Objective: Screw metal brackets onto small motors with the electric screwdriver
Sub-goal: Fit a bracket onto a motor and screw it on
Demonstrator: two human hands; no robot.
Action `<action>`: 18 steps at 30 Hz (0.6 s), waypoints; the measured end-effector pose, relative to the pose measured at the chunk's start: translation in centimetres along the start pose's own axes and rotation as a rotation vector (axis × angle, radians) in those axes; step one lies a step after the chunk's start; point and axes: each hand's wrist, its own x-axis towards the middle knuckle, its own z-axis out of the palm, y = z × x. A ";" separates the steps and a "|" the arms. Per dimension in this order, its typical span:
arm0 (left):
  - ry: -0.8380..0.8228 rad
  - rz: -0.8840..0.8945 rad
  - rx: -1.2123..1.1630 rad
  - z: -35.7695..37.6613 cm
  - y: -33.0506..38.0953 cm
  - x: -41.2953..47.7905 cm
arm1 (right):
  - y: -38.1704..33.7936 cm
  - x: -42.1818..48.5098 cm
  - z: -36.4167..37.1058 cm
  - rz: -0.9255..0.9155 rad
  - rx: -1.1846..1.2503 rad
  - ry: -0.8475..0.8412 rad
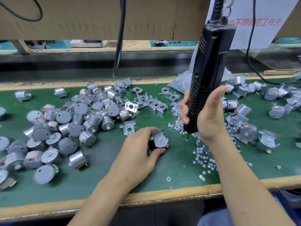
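The left hand (140,149) curls around a small motor (158,139), thumb under its near edge and fingers over the far side. It holds the motor against the green table (105,176) with the shaft face up. A bracket (157,131) sits on that face, so this grip probably keeps the two parts lined up and the screw holes open to the tool.

The right hand (206,115) wraps around the lower grip of the electric screwdriver (205,70), low enough on the body to steer the tip closely. The tool leans with its top away from the person. Its bit (188,137) points down into the scattered screws (202,154) just right of the motor, not at the bracket. My guess is that it is collecting a screw on the tip before driving; whether one already hangs there is too small to tell.

Supplies lie within reach on each side:
- A spare bracket (129,128) just beyond the left hand.
- More brackets (151,101) farther back.
- A heap of bare motors (65,121) to the left.
- A bag of screws (180,80) behind the tool.

Motors with brackets on (249,131) lie to the right, apparently the finished side.
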 end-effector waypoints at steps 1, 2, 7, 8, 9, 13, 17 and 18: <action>0.000 -0.001 0.000 0.0 0.0 0.0 | 0.0 0.0 0.0 0.000 -0.004 0.002; 0.000 -0.002 0.000 0.0 0.0 0.0 | 0.0 0.0 0.0 -0.001 -0.008 0.003; 0.000 -0.005 -0.002 0.0 0.0 0.0 | 0.1 0.1 0.2 -0.021 -0.050 0.006; 0.000 -0.004 -0.002 0.0 0.0 0.0 | 0.1 0.2 0.2 -0.023 -0.053 0.007; 0.001 -0.003 -0.002 0.0 0.0 0.0 | 0.2 0.2 0.2 -0.025 -0.059 0.008; 0.001 0.003 0.002 0.0 0.0 0.0 | 0.3 0.2 0.1 -0.024 -0.068 0.013; -0.004 0.004 0.008 0.1 0.0 0.0 | 0.3 0.2 0.1 -0.016 -0.070 0.019; -0.003 0.004 0.008 0.0 0.0 0.0 | 0.4 0.2 0.1 -0.015 -0.072 0.021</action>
